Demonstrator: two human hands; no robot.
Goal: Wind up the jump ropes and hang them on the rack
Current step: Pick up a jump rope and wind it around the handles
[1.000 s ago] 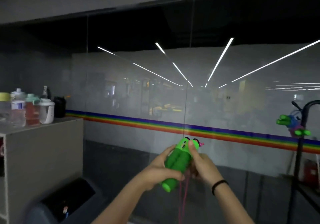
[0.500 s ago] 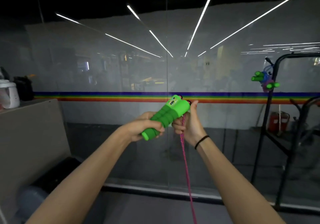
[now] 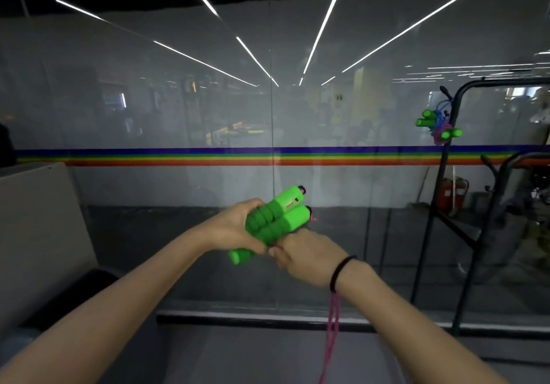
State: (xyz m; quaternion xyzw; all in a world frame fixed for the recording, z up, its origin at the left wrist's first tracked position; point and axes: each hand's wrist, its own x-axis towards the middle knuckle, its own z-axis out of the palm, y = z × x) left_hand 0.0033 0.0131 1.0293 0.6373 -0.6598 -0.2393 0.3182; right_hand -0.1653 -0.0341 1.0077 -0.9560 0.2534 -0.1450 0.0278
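My left hand (image 3: pixel 235 229) grips the two green foam handles (image 3: pixel 276 220) of a jump rope, held side by side and pointing up to the right. My right hand (image 3: pixel 303 252) sits just below the handles, closed on the pink rope (image 3: pixel 331 330), which hangs down past my right wrist to the bottom edge. A black metal rack (image 3: pixel 446 175) stands at the right. Two wound ropes with green handles (image 3: pixel 437 124) hang on one of its hooks, tied with blue and purple cord.
A glass wall with a rainbow stripe (image 3: pixel 178 157) runs across in front of me, its black base rail (image 3: pixel 268 321) on the floor. A pale cabinet (image 3: pixel 38 235) stands at the left. A red fire extinguisher (image 3: pixel 452 196) sits behind the rack.
My right hand has dropped from beside the handle tops to under the handles, carrying the pink rope with it. The handles sit lower in view.
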